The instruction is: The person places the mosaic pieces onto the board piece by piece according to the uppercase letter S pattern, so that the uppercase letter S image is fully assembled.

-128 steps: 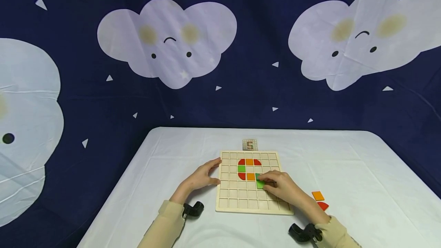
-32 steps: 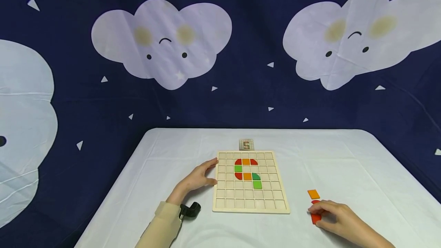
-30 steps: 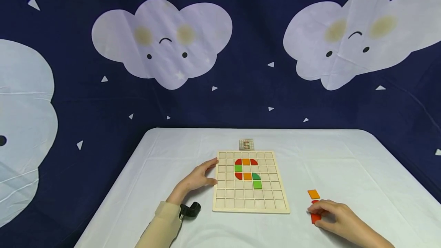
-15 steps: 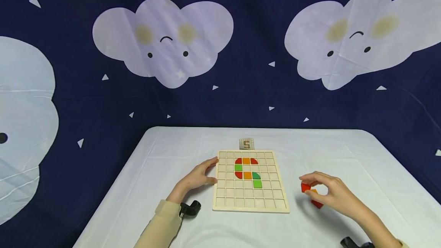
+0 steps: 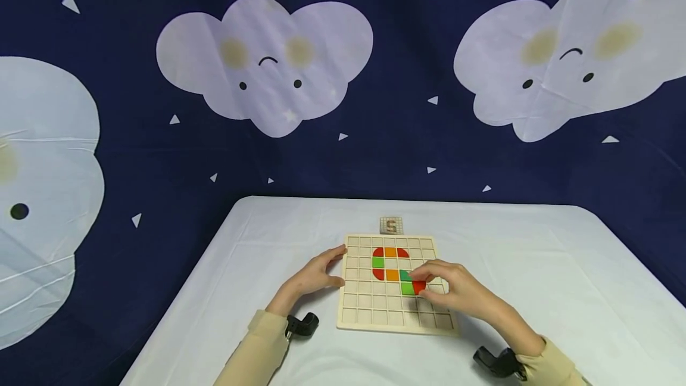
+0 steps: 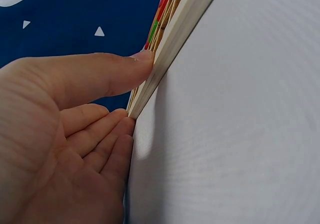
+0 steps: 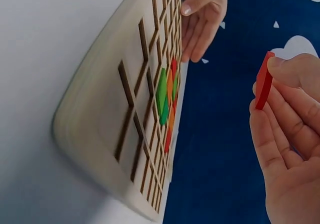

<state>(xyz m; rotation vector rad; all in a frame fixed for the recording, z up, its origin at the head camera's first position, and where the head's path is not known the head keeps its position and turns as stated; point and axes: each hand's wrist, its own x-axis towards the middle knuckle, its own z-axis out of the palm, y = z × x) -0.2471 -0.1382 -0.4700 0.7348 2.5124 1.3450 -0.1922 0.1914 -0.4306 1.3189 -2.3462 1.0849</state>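
My right hand pinches a red tile between thumb and fingertips, above the wooden grid board. In the head view this tile appears just right of a light green square tile; the right wrist view shows it raised clear of the board. A dark green tile lies in the grid, partly covered by my right fingers. Orange tiles, red rounded tiles and another light green tile fill nearby cells. My left hand touches the board's left edge with thumb and fingertips, spread apart.
A small card with an S pattern lies behind the board on the white table. A black wrist camera sits on the left wrist, another on the right. A dark blue cloth with clouds hangs behind.
My right hand has picked up the red tile from the table at the right and carried it left over the board. The left hand stays at the board's edge.
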